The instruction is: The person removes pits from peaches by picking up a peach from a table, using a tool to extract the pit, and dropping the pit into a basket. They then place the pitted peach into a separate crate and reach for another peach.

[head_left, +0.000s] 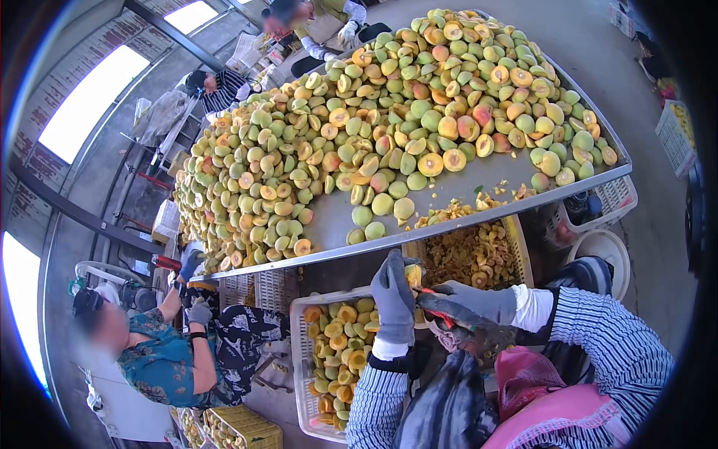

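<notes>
My left hand (394,295), in a grey glove, is raised just below the table's front edge, with its fingers closed around a cut peach half (413,275). Close against the fruit is my right hand (473,301), also gloved in grey and closed on a red-handled tool (440,313). The tool's working end is mostly hidden by the fruit and fingers. Below my left hand stands a white crate (301,374) holding many peach halves with hollowed centres. Behind my hands, a crate (526,251) contains brown-orange scraps and pits.
A metal table (336,221) with a raised rim carries a large heap of halved peaches. One co-worker (168,352) sits at left; others (217,90) work along the far side. A white bucket (609,251) and a white basket (617,198) stand at right. Yellow crates (247,428) are at lower left.
</notes>
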A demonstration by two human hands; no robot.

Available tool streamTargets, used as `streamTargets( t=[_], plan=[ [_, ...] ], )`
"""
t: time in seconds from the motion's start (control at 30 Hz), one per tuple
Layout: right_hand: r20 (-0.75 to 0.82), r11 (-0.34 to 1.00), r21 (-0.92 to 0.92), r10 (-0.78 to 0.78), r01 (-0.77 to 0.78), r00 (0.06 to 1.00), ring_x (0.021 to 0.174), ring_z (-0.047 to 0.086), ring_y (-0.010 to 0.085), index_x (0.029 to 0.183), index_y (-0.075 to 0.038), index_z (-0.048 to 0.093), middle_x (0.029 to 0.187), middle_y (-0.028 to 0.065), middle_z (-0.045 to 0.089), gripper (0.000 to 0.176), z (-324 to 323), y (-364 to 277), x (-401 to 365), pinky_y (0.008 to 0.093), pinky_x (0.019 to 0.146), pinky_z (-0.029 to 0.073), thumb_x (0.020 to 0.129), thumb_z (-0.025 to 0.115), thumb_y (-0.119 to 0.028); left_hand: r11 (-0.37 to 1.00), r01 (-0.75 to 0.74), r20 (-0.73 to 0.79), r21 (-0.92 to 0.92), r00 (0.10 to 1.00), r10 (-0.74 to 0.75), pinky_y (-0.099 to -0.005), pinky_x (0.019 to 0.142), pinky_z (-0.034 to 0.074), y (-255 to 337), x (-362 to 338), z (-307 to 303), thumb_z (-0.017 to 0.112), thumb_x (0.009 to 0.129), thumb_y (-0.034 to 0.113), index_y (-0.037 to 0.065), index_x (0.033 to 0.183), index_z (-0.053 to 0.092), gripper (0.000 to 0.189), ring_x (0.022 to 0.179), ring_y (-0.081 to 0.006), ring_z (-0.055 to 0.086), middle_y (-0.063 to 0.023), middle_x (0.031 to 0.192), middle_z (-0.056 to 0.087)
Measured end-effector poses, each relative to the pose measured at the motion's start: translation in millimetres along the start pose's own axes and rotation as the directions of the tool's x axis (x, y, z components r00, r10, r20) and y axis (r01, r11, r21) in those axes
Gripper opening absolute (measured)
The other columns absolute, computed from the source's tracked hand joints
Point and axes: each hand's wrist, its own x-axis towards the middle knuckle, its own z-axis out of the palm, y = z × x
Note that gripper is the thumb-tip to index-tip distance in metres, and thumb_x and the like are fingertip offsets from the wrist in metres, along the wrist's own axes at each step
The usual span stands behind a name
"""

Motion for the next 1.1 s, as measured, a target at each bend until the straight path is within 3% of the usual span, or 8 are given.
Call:
streamTargets(
  t=[0.13,0.2,0.43,0.5,0.73,0.8,0.93,1.1],
  plan=[
    [-0.004,0.915,0.403,-0.025,0.024,1.000,0.056,0.052,0.0059,0.086,-0.005,0.069,0.065,-0.0020,0.058,0.047,-6.9,10.3,3.3,0.0246,0.050,0.040,0.095,0.060,-0.050,0.894,-0.449,0.115,-0.013,0.887,0.447,-0.0316,0.071,0.052,-4.2,5.3,7.1,0.050,0.102,0.019,-0.004,0.094,0.063,0.028,0.074,-0.0186,0.065,-0.0107,0.083,0.069],
    [0.188,0.918,0.394,-0.033,-0.044,0.982,0.056,0.050,0.0055,0.086,-0.006,0.070,0.066,-0.0017,0.059,0.046,-15.4,0.1,-0.1,0.0238,0.049,0.038,0.096,0.059,-0.049,0.729,-0.636,-0.037,0.254,0.746,0.665,-0.0331,0.072,0.057,-11.1,-0.7,14.0,0.065,0.094,0.029,-0.003,0.133,0.047,0.053,0.076,-0.0223,0.069,-0.0128,0.089,0.070],
    [0.457,0.775,0.514,0.115,-0.368,0.882,0.053,0.052,0.0070,0.099,-0.005,0.063,0.064,-0.0011,0.057,0.051,-38.1,-8.2,-23.8,0.0213,0.048,0.043,0.099,0.051,-0.055,0.915,-0.389,0.356,-0.104,0.845,0.400,-0.0310,0.069,0.057,17.3,6.4,13.9,0.056,0.099,0.014,-0.002,0.113,0.060,0.021,0.073,-0.0190,0.069,-0.0111,0.085,0.071],
    [0.488,0.786,0.493,0.106,-0.373,0.867,0.051,0.051,0.0076,0.099,-0.005,0.063,0.064,-0.0004,0.057,0.050,-47.1,-2.5,-21.5,0.0215,0.047,0.042,0.100,0.050,-0.054,0.942,-0.330,0.557,-0.059,0.772,0.305,-0.0322,0.068,0.056,12.7,21.1,7.7,0.065,0.095,0.034,-0.004,0.130,0.052,0.053,0.073,-0.0206,0.068,-0.0133,0.085,0.071],
    [0.661,0.520,0.701,-0.218,-0.488,0.718,0.058,0.053,0.0076,0.099,-0.005,0.063,0.072,0.0006,0.058,0.043,-54.0,15.1,-22.3,0.0219,0.050,0.043,0.104,0.045,-0.044,0.969,0.101,0.410,-0.228,0.912,0.002,-0.0273,0.068,0.052,37.7,16.4,43.5,0.045,0.105,0.037,-0.006,0.083,0.068,0.053,0.068,-0.0157,0.066,-0.0121,0.078,0.071],
    [0.321,0.904,0.426,-0.111,-0.039,0.940,0.061,0.050,0.0055,0.100,-0.006,0.064,0.074,-0.0003,0.056,0.042,-56.0,15.5,-23.9,0.0210,0.051,0.041,0.105,0.045,-0.042,0.938,0.288,0.428,-0.195,0.885,-0.183,-0.0269,0.066,0.053,30.5,21.6,44.3,0.047,0.103,0.044,-0.005,0.084,0.068,0.057,0.064,-0.0150,0.065,-0.0116,0.077,0.070],
    [0.214,0.987,0.123,0.072,-0.100,0.974,0.062,0.053,0.0123,0.100,-0.007,0.065,0.074,-0.0038,0.056,0.040,-61.0,10.9,-23.8,0.0341,0.055,0.045,0.100,0.053,-0.046,0.990,0.140,0.465,0.023,0.875,-0.135,-0.0270,0.059,0.053,6.9,30.9,44.6,0.048,0.102,0.049,-0.003,0.085,0.068,0.059,0.061,-0.0153,0.064,-0.0106,0.074,0.068],
    [-0.241,0.669,-0.742,-0.325,0.042,0.914,0.077,0.066,0.0402,0.091,-0.004,0.058,0.081,0.0203,0.067,0.043,-59.2,18.5,-23.5,0.0495,0.065,0.050,0.093,0.059,-0.047,0.749,0.504,0.256,-0.431,0.864,-0.434,-0.0313,0.055,0.056,-39.0,29.2,30.5,0.048,0.098,0.057,-0.001,0.092,0.066,0.061,0.063,-0.0206,0.067,-0.0110,0.076,0.068]
  ],
)
